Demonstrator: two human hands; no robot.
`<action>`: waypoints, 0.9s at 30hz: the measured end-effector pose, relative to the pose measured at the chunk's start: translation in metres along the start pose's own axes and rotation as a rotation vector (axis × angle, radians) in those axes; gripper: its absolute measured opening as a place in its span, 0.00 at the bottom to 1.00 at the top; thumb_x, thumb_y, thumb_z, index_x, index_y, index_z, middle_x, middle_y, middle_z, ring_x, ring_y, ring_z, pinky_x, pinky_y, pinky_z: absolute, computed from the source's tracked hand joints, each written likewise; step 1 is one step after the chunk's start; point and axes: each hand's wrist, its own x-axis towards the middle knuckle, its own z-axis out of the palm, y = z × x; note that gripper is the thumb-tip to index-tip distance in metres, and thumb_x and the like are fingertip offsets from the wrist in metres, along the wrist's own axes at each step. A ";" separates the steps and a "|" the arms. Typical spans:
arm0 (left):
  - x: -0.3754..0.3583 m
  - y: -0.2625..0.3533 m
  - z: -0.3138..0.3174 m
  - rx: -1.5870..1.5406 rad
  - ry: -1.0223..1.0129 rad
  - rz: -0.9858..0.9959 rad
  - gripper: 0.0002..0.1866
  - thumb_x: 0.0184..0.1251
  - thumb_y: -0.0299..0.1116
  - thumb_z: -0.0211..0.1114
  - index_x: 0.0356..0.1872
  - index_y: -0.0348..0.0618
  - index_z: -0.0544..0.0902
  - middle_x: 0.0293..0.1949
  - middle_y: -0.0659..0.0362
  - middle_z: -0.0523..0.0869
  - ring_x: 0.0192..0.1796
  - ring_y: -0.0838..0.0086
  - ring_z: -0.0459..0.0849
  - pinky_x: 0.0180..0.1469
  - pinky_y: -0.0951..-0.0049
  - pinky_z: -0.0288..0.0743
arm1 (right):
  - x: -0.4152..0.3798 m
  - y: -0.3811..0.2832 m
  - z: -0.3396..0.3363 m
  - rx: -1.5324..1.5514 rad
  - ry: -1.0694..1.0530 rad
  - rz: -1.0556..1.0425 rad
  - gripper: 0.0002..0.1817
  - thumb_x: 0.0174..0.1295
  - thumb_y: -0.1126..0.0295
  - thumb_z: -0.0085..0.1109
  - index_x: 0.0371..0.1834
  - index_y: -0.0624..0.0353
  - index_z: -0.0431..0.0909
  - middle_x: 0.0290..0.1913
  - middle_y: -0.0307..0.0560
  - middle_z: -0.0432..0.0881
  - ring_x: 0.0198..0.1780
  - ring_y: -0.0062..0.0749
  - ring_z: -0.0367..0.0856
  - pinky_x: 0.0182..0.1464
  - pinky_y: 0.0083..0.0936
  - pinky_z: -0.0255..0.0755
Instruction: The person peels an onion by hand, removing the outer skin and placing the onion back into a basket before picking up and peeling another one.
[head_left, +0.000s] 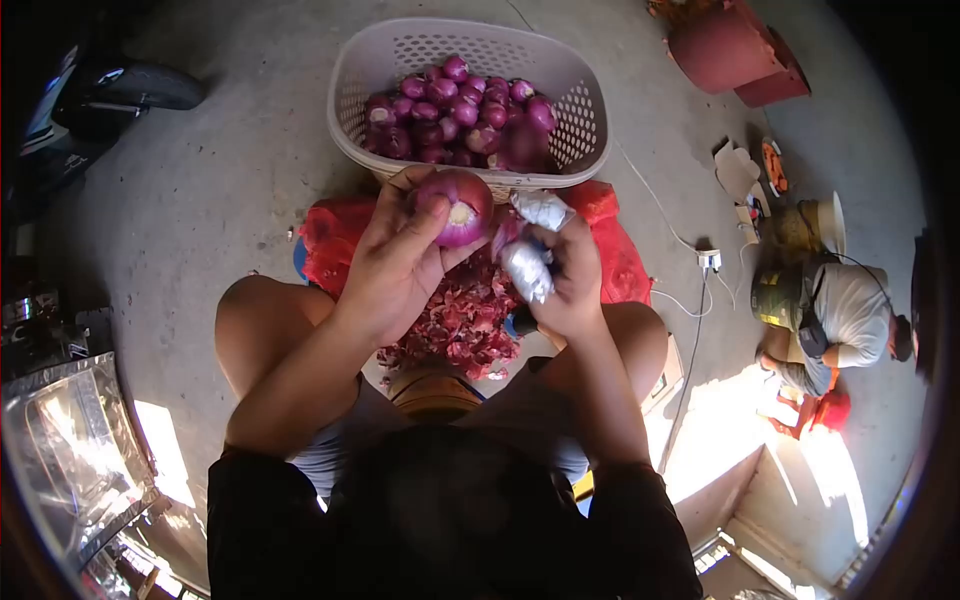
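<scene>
My left hand (385, 275) is closed around a red onion (465, 195), its pale cut end turned toward my right side. Silvery wrapping covers the thumb and a finger of my right hand (572, 280), which is just right of the onion. Between those wrapped digits shows a blurred purple piece of onion skin (508, 232). Beyond both hands stands a pale plastic basket (345, 135) holding many peeled purple onions (440, 92). Below my hands, between my legs, lies a heap of loose red onion skins (455, 325).
Red mesh sacking (622, 255) lies on both sides of the skins. At right, a white cable runs to a power socket (709, 259). Another person (850, 310) sits bent beside buckets. A red container (720, 45) is at upper right, a wheel (150, 87) at upper left.
</scene>
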 end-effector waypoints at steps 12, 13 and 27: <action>-0.003 -0.005 0.002 0.099 -0.012 0.068 0.20 0.70 0.32 0.51 0.60 0.45 0.58 0.56 0.54 0.71 0.59 0.68 0.72 0.60 0.62 0.67 | 0.006 -0.011 0.004 -0.105 -0.028 -0.038 0.21 0.50 0.73 0.67 0.48 0.61 0.72 0.39 0.52 0.82 0.36 0.41 0.84 0.38 0.27 0.75; -0.003 -0.005 0.002 0.093 -0.015 0.068 0.20 0.70 0.32 0.51 0.60 0.45 0.58 0.57 0.54 0.70 0.59 0.67 0.72 0.60 0.61 0.67 | 0.007 -0.012 0.005 -0.098 -0.005 -0.037 0.21 0.49 0.73 0.67 0.48 0.61 0.72 0.39 0.52 0.82 0.36 0.41 0.84 0.38 0.26 0.75; -0.002 -0.003 0.004 0.003 0.031 0.074 0.18 0.70 0.31 0.51 0.59 0.45 0.61 0.57 0.53 0.71 0.61 0.64 0.71 0.63 0.56 0.67 | -0.003 -0.008 0.001 0.226 0.068 0.125 0.26 0.53 0.75 0.65 0.54 0.63 0.64 0.36 0.47 0.80 0.34 0.24 0.79 0.37 0.19 0.70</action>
